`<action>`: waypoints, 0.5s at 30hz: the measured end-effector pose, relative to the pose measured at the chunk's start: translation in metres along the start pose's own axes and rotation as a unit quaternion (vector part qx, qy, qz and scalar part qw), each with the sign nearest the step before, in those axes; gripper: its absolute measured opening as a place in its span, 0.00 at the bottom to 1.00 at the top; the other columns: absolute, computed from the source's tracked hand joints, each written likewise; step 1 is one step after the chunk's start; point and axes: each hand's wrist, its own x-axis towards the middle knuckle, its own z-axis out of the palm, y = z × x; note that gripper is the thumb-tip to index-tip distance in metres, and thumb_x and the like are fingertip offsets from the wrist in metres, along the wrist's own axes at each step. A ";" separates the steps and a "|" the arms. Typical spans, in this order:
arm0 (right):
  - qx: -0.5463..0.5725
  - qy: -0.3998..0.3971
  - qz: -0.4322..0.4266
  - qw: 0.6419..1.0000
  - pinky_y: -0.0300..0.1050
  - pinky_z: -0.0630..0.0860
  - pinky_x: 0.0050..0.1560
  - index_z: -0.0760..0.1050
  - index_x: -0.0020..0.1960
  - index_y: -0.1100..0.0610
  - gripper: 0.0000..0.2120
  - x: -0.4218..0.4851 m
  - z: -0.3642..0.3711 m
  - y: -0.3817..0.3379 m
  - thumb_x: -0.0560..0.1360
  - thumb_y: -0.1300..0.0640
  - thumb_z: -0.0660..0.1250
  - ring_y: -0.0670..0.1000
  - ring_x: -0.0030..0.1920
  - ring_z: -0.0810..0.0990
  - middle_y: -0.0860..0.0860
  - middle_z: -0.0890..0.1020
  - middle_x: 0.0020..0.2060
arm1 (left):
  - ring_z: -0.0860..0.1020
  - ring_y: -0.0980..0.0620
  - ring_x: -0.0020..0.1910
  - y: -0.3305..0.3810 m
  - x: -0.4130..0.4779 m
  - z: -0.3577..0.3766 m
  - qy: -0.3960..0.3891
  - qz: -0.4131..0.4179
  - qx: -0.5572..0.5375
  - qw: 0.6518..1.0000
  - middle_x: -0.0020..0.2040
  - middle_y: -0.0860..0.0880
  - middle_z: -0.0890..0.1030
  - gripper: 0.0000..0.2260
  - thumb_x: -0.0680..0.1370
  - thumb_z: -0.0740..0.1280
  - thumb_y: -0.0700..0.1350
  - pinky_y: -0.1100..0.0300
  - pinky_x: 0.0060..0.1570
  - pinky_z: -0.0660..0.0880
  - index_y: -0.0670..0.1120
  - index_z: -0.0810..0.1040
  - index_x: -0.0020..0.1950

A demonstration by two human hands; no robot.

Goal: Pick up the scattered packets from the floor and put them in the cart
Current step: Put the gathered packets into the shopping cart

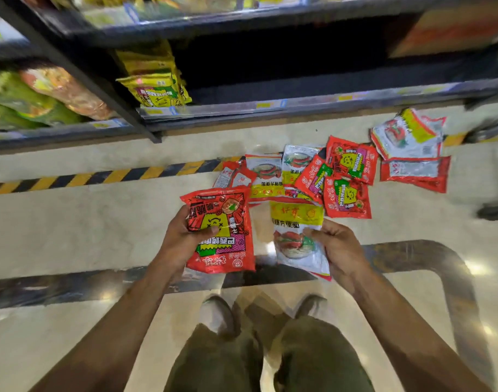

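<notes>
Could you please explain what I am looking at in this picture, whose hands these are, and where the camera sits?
There is no machine here. A person wears one camera on the head, and it looks down past their own arms. The left hand grips a red packet. The right hand holds a yellow and white packet. More packets lie scattered on the pale floor ahead, below a dark store shelf. The person's shoes show at the bottom.

The red printed plastic packet (222, 230) and the silver-and-yellow plastic packet (296, 239) look glossy, crinkled. The cream polished floor (72, 227) shines smooth. The dark metal shelving (100, 77) and olive cloth trousers (313, 357) look matt.
</notes>
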 end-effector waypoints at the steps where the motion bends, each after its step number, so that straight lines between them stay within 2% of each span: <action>1: 0.016 -0.015 0.005 1.000 0.67 0.78 0.66 0.82 0.58 0.67 0.12 -0.027 -0.001 -0.023 0.76 0.64 0.73 0.68 0.58 0.84 0.65 0.86 0.56 | 0.87 0.44 0.52 0.027 -0.021 0.001 -0.006 0.004 -0.004 1.000 0.56 0.49 0.87 0.24 0.72 0.78 0.36 0.40 0.56 0.82 0.51 0.78 0.65; 3: 0.055 -0.037 0.011 0.998 0.63 0.80 0.63 0.82 0.61 0.65 0.11 -0.083 0.001 -0.071 0.80 0.66 0.67 0.65 0.58 0.85 0.63 0.86 0.58 | 0.87 0.43 0.53 0.082 -0.066 0.004 -0.021 0.013 -0.004 1.000 0.57 0.47 0.87 0.25 0.72 0.78 0.35 0.40 0.56 0.82 0.49 0.77 0.66; 6: 0.107 -0.011 0.014 0.994 0.61 0.83 0.58 0.84 0.54 0.62 0.09 -0.171 -0.001 -0.142 0.81 0.67 0.65 0.64 0.53 0.86 0.62 0.86 0.56 | 0.86 0.39 0.55 0.170 -0.144 0.005 -0.054 0.029 0.017 0.998 0.59 0.44 0.86 0.28 0.70 0.80 0.37 0.38 0.56 0.81 0.46 0.76 0.68; 8: 0.136 0.005 0.008 0.991 0.60 0.82 0.61 0.82 0.57 0.66 0.09 -0.238 -0.003 -0.194 0.81 0.68 0.65 0.65 0.59 0.84 0.63 0.85 0.57 | 0.85 0.37 0.55 0.233 -0.202 0.006 -0.080 0.039 0.030 0.996 0.59 0.42 0.86 0.29 0.69 0.81 0.39 0.38 0.56 0.81 0.46 0.77 0.68; 9: 0.145 0.005 0.005 0.989 0.55 0.83 0.60 0.80 0.59 0.67 0.09 -0.275 -0.005 -0.220 0.81 0.69 0.64 0.63 0.61 0.82 0.61 0.85 0.56 | 0.85 0.38 0.55 0.263 -0.231 0.007 -0.091 0.042 0.036 0.994 0.58 0.43 0.86 0.28 0.70 0.81 0.39 0.40 0.56 0.82 0.48 0.77 0.67; 11: 0.174 0.002 -0.011 0.985 0.41 0.83 0.52 0.79 0.55 0.63 0.07 -0.343 -0.012 -0.268 0.82 0.69 0.64 0.55 0.55 0.83 0.52 0.87 0.47 | 0.86 0.42 0.55 0.321 -0.286 0.010 -0.121 0.051 0.048 0.990 0.57 0.47 0.87 0.24 0.73 0.78 0.39 0.44 0.54 0.83 0.51 0.77 0.66; 12: 0.183 0.005 -0.021 0.983 0.41 0.81 0.56 0.79 0.54 0.60 0.04 -0.372 -0.019 -0.288 0.81 0.66 0.67 0.52 0.53 0.83 0.49 0.87 0.46 | 0.86 0.44 0.55 0.349 -0.313 0.013 -0.144 0.058 0.052 0.986 0.57 0.48 0.87 0.23 0.74 0.77 0.39 0.45 0.54 0.83 0.52 0.77 0.67; 13: 0.188 0.003 -0.031 0.982 0.45 0.77 0.65 0.79 0.55 0.60 0.08 -0.401 -0.024 -0.306 0.77 0.59 0.74 0.53 0.55 0.83 0.51 0.87 0.50 | 0.86 0.44 0.56 0.374 -0.337 0.016 -0.167 0.068 0.059 0.982 0.58 0.47 0.86 0.23 0.75 0.76 0.40 0.45 0.55 0.83 0.51 0.76 0.68; 14: 0.185 -0.002 -0.038 0.982 0.54 0.73 0.72 0.79 0.59 0.63 0.23 -0.428 -0.032 -0.318 0.70 0.53 0.81 0.58 0.61 0.82 0.56 0.85 0.59 | 0.85 0.43 0.57 0.397 -0.360 0.019 -0.184 0.082 0.070 0.977 0.60 0.46 0.86 0.25 0.75 0.78 0.42 0.44 0.56 0.82 0.50 0.76 0.70; 15: 0.186 -0.008 -0.051 0.981 0.62 0.70 0.75 0.78 0.63 0.65 0.36 -0.450 -0.041 -0.324 0.63 0.48 0.85 0.64 0.66 0.79 0.63 0.81 0.66 | 0.85 0.42 0.58 0.419 -0.382 0.025 -0.191 0.096 0.082 0.973 0.61 0.45 0.85 0.28 0.73 0.80 0.45 0.43 0.57 0.81 0.50 0.75 0.70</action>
